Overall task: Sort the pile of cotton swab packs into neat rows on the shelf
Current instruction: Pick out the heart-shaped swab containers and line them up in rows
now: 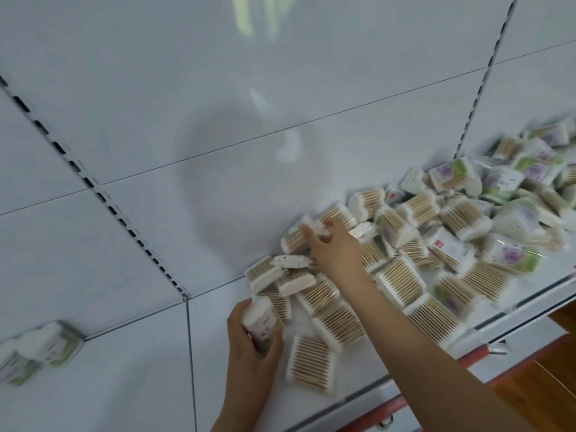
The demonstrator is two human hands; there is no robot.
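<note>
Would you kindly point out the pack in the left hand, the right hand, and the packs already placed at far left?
held pack (258, 319), head view, white end.
right hand (335, 249), head view, back.
placed packs (40, 350), head view, front face.

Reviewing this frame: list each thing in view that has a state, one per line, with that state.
left hand: grips one pack, lifted off the shelf.
right hand: reaches into the pile, fingers pinching a pack at the pile's back edge.
pile: loose, jumbled, unsorted.
packs at far left: standing side by side, blurred.
shelf: mostly bare between them.
</note>
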